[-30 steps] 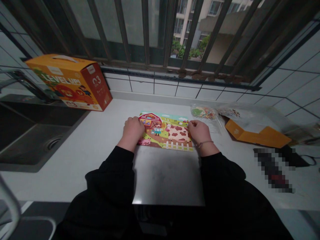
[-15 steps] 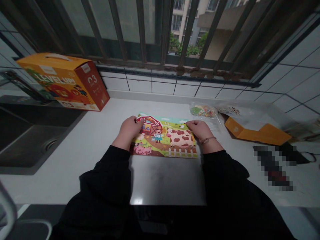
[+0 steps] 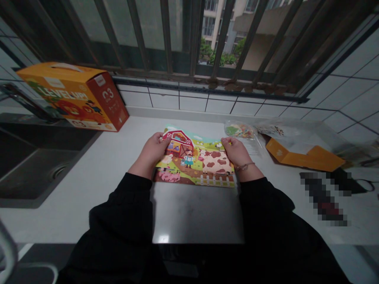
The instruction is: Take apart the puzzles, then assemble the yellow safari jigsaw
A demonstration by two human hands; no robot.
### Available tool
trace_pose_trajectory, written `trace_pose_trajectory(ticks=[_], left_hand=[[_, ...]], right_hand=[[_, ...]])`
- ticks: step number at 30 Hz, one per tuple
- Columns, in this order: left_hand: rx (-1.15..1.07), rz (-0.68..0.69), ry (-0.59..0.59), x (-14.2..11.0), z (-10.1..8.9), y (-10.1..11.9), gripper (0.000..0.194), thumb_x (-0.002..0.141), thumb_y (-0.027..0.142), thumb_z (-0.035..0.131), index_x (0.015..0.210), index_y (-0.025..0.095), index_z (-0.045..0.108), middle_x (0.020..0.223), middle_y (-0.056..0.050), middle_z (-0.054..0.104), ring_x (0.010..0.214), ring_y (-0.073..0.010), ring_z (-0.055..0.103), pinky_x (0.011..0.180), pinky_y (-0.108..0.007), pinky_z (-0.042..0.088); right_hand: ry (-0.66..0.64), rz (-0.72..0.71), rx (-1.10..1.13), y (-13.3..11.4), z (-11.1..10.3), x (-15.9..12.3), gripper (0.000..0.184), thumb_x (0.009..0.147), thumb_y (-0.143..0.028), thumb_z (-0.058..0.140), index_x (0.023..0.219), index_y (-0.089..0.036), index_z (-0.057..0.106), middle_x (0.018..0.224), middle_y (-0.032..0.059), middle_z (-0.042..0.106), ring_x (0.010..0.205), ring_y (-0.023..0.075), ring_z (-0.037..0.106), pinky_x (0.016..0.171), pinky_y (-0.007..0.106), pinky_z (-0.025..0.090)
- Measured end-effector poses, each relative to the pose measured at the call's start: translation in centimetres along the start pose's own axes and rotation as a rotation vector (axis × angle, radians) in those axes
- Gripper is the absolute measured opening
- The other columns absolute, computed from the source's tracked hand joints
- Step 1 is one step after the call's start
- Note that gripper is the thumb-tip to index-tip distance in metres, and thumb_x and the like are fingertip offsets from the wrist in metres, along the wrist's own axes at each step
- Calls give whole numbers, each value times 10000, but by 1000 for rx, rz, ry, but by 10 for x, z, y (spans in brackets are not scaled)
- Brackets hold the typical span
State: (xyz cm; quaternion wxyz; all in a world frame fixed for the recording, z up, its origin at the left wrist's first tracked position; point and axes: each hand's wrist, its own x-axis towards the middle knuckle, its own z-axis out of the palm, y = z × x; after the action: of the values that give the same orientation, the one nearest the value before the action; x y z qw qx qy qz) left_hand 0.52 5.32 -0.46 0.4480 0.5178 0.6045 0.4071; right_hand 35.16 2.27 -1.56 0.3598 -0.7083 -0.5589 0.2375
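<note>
A colourful farm picture sheet (image 3: 195,157) with a red barn, a farmer, a spotted cow and a pink pig lies bowed between my hands. My left hand (image 3: 151,152) grips its left edge beside the barn. My right hand (image 3: 236,153), with a thin bracelet at the wrist, holds its right edge by the cow. The sheet's lower edge overlaps a brushed metal plate (image 3: 195,213) on the white countertop (image 3: 89,197). Behind my right hand lies a transparent bag of small colourful pieces (image 3: 239,129).
An orange "Level Up!" box (image 3: 72,96) stands at the back left, above a steel sink (image 3: 38,169). On the right lie an orange card folder (image 3: 304,156), transparent plastic (image 3: 291,132) and a pixelated dark object (image 3: 322,197). Tiled wall and barred window (image 3: 189,39) lie behind.
The sheet has shifted left and now bows upward, with the barn raised. My left hand has moved left with it, and my view has tilted slightly.
</note>
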Motion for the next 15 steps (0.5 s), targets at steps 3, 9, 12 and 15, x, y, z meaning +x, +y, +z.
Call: trace_pose_trajectory(ticks=[3, 9, 12, 15], left_hand=[[16, -18, 29, 2, -2, -1, 201, 1032, 393, 684, 1165, 253, 631, 914, -53, 819, 797, -257, 797, 723, -364, 615], [492, -21, 99, 1, -9, -2, 263, 872, 404, 866, 1007, 223, 732, 892, -118, 802, 910, -341, 781, 777, -412, 571], [428, -1, 54, -3, -8, -1, 272, 811, 412, 921, 903, 208, 766, 857, -131, 798, 863, -347, 774, 765, -421, 568], [190, -23, -26, -6, -4, -1, 214, 816, 350, 905, 903, 188, 797, 879, -134, 821, 806, -310, 778, 748, -408, 594]], right_hand=[[16, 0, 31, 1, 1, 0, 403, 1060, -528, 579, 1148, -191, 782, 913, 65, 815, 830, 245, 717, 824, 339, 546], [-5, 1, -156, -1, 4, -6, 339, 978, -471, 736, 1181, -203, 779, 1107, 110, 824, 1001, 262, 751, 947, 376, 554], [-81, 54, -103, -2, 3, -6, 393, 943, -476, 787, 1220, -198, 771, 1020, 96, 815, 910, 257, 759, 884, 383, 582], [-100, 58, 4, -2, 3, -5, 374, 881, -421, 835, 1178, -203, 774, 944, 73, 803, 855, 256, 764, 823, 387, 610]])
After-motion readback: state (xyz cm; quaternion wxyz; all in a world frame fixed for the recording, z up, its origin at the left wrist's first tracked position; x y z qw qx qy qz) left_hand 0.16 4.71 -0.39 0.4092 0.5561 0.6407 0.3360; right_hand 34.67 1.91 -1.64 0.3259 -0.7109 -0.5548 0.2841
